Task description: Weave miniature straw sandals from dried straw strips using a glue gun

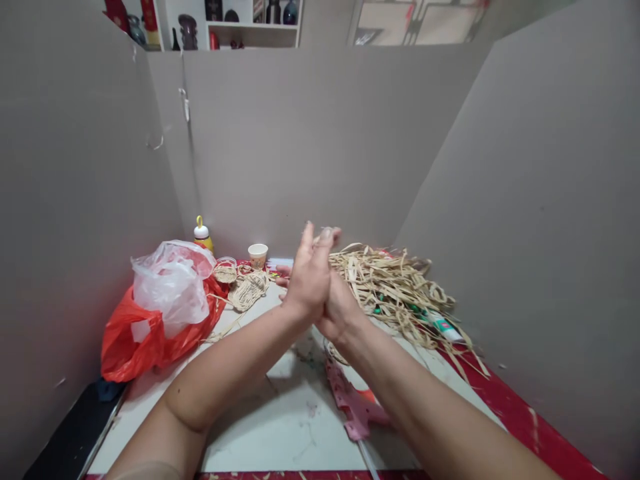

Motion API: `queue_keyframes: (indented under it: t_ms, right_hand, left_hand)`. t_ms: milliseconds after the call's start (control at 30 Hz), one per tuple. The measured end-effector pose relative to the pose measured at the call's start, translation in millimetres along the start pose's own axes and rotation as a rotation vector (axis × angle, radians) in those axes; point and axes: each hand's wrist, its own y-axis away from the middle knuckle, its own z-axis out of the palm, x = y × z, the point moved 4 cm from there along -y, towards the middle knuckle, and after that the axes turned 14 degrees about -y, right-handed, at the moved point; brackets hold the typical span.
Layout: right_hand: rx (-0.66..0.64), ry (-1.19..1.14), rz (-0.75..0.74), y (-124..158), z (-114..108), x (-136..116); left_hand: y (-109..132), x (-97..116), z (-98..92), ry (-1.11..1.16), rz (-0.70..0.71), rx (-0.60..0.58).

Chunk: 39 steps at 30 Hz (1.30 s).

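Observation:
My left hand (307, 277) and my right hand (339, 308) are raised above the table and pressed palm to palm, fingers stretched out. The left hand crosses in front of the right. Whether a strand lies between the palms is hidden. Just right of the hands lies a heap of dried straw strips (395, 287). A small woven straw piece (249, 290) lies on the table to the left of the hands.
A red plastic bag (145, 340) with a clear bag (173, 283) on it sits at the left. A yellow bottle (203, 235), a paper cup (258, 255) and a small clear tub (225, 269) stand at the back. A pink tool (356, 403) lies under my right forearm. Grey partition walls enclose the white table (290, 427).

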Motion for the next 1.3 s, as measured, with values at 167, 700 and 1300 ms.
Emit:
queue_keyframes:
  t_ms: [167,700,1300]
  right_hand:
    - [-0.082,-0.137,0.129,17,9,1]
    - [-0.12,0.535,0.281,73,-92,-40]
    - [0.09,-0.016,0.219,79,-108,-16]
  left_hand:
    - [-11,22,-7.0,0.171,-0.012,-0.147]
    - [-39,-55,-169.6,-1.295,-0.49,-0.002]
    - [41,-46,-63.6,-0.457,-0.255,-0.189]
